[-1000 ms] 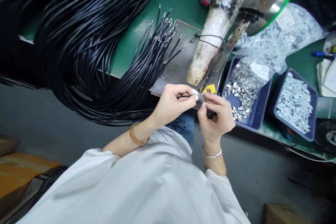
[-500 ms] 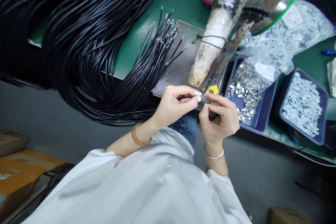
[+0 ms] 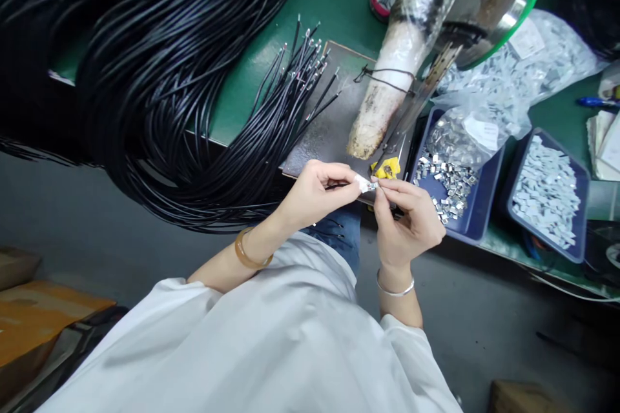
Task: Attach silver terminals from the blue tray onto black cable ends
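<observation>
My left hand (image 3: 320,192) is closed in a pinch on the end of a black cable, now mostly hidden by the fingers. From the fingertips pokes a white connector end (image 3: 361,182). A small shiny metal connector shell (image 3: 372,186) sits against its tip. On the other side, my right hand (image 3: 409,222) pinches that shell between thumb and fingers. Whether the shell is seated on the white end is too small to tell. Left of my hands, a bundle of black cables (image 3: 285,116) lies with its stripped ends pointing up and away.
A soldering-iron-like tool in a wrapped white sleeve (image 3: 382,84) slants over a dark plate (image 3: 334,103). To the right stand a blue tray (image 3: 489,206) of metal shells and another tray (image 3: 584,206) of small pale pieces. Behind them lies a plastic bag (image 3: 552,71) of parts.
Both hands have come closer together, and the right fingers have tightened around the metal shell. The black cable, visible before between my left fingers, is now covered. The view has shifted slightly.
</observation>
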The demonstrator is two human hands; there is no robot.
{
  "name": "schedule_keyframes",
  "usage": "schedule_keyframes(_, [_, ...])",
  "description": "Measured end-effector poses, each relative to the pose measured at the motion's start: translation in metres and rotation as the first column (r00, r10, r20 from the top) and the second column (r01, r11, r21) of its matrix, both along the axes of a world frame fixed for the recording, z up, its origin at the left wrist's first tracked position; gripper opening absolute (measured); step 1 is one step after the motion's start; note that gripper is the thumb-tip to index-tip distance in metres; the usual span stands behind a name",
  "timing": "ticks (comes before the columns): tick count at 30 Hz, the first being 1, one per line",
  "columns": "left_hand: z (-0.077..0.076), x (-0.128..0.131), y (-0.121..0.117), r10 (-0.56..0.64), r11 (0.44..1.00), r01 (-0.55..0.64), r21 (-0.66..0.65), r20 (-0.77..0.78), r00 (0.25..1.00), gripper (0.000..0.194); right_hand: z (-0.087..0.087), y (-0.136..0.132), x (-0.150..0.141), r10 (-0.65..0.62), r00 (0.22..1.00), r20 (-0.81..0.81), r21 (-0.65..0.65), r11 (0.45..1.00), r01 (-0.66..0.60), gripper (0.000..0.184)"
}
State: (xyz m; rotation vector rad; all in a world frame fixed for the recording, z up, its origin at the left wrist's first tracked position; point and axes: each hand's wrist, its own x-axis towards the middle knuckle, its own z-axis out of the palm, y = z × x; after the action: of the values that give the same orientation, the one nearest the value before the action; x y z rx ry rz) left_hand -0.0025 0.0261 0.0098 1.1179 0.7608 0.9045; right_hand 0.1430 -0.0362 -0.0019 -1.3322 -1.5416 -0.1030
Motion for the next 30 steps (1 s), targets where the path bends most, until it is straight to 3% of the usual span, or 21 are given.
schedule_keyframes(5, [-0.0048,-0.0014,0.0011,-0.007,1.0,0.009,0.013,-0.094,0.996,0.011,-0.004,-0.0011,0.0013,0.001,0.988,0.154,0.053,0.999,-0.01,0.026])
schedule_keyframes(11, [-0.0062,0.0055,0.0025,0.074,0.996,-0.066,0.064,-0.128,0.989,0.011,-0.0031,0.0027,0.003,0.021,0.998,0.065,-0.018,1.0,-0.02,0.017])
schedule_keyframes(18, [-0.0001,0.0058,0.0028,0.125,0.986,-0.106,0.131,-0.149,0.981,0.012,0.0008,0.0049,0.0015,0.03,0.999,0.036,-0.001,1.0,-0.03,0.021])
schedule_keyframes(30, [-0.0029,0.0057,0.0037,0.008,0.999,-0.011,-0.049,-0.054,0.999,0.008,-0.003,-0.0005,0.0052,0.017,0.996,0.091,-0.013,1.0,-0.016,0.02])
